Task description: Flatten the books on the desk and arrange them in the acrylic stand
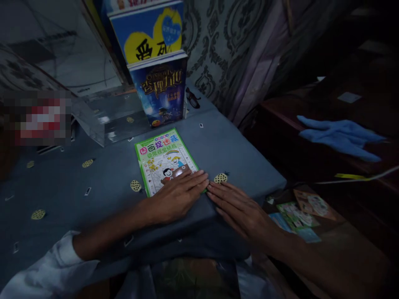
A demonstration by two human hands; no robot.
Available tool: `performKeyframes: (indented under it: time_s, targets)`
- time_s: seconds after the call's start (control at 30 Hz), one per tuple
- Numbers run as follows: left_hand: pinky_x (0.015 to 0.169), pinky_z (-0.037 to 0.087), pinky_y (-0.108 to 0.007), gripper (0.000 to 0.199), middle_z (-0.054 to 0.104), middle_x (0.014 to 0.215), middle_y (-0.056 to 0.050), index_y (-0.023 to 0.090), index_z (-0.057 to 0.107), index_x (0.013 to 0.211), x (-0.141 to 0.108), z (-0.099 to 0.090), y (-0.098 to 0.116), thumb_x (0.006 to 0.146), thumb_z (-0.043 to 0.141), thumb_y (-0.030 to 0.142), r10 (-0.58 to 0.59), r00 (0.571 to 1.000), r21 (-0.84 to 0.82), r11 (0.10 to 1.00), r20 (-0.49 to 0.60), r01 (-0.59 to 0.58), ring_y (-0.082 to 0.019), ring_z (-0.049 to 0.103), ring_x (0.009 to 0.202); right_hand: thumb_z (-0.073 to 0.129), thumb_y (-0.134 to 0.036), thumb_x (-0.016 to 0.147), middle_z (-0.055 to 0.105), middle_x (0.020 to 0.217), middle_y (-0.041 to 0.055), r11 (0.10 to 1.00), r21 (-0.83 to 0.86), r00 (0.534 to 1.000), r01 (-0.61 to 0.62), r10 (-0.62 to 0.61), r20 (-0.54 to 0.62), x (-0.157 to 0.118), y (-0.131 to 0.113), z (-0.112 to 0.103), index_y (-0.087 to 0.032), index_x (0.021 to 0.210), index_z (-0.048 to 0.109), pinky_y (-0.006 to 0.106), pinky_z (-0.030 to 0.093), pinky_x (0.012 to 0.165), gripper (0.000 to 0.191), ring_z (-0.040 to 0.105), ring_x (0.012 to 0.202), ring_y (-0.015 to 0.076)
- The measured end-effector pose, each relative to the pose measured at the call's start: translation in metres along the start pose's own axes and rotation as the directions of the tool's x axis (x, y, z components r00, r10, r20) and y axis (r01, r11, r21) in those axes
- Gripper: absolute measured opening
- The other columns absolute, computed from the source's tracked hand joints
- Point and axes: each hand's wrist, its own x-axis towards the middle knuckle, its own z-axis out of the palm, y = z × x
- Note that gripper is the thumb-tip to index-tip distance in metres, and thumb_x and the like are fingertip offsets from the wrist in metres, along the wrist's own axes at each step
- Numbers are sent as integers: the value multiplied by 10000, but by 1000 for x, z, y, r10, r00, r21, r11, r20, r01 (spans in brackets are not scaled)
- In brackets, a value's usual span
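Our green book (160,155) lies flat on the table (109,187). Our left hand (177,195) rests flat over its near edge; our right hand (243,207), fingers straight and together, meets its near right corner. Neither pinches anything. It looks light, bendy, slightly slippery; the left edge offers a good hold.

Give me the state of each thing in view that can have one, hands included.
Green-bordered booklet, closed, flat
Left hand, open, palm down on it
Right hand, open, palm down
Dark blue book, upright, closed
Yellow-heart book, upright, closed
Glasses, folding unclear
Blue glove, limp, unworn
Right-side booklets, flat, overlapping
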Motion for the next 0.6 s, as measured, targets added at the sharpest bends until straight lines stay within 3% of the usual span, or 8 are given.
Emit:
performKeyframes:
  time_s: [0.23, 0.43, 0.6]
  targets:
    - [1246, 287, -407, 450, 425, 1576, -94, 191, 379, 1512, -25, -11, -25, 1078, 280, 253, -41, 997, 28, 999, -65, 43, -173, 334, 1494, 475, -121, 987, 743, 1203, 133, 996, 6, 996, 90, -90, 11, 21, 2, 3, -175, 1238, 640, 484, 524, 1067, 305, 676, 1185, 235]
    - [1241, 291, -444, 454, 428, 1575, -90, 216, 408, 1504, -63, -28, -84, 1067, 323, 302, -215, 966, 10, 976, -146, 219, -182, 359, 1485, 488, -140, 991, 725, 1243, 127, 974, 163, 970, 156, -182, 159, 63, -6, 9, -174, 1098, 664, 451, 521, 1077, 208, 648, 1226, 217]
    - [1235, 291, -459, 508, 441, 1562, -130, 132, 462, 1475, -81, -45, -133, 1060, 303, 378, -374, 904, -27, 926, -210, 377, -219, 373, 1479, 436, -241, 1039, 700, 1289, 131, 946, 258, 929, 196, -263, 259, 116, -13, 31, -154, 1236, 638, 450, 479, 1115, 295, 611, 1271, 213]
